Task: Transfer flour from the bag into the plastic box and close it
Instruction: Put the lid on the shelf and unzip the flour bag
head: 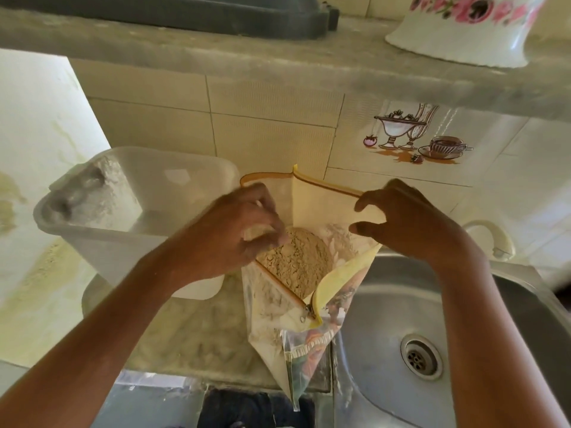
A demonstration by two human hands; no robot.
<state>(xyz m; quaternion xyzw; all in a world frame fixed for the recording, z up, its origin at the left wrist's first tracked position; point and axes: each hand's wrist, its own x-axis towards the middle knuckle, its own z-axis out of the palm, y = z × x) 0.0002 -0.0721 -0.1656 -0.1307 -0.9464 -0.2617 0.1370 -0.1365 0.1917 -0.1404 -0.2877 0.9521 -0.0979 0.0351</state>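
Between both hands, open flour bag (309, 267), left grip (234, 230) and right grip (401, 217) pinching its rim, plastic box (129, 211) just left.

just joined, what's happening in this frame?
A person is holding a zip-top flour bag open on the counter beside the sink. The right hand grips the far rim of the bag's mouth; the left hand is at the near-left rim, blurred, fingers curled. Tan flour is still in the bag. The clear plastic box sits left of the bag, open, with some white flour already in it. No lid is visible.
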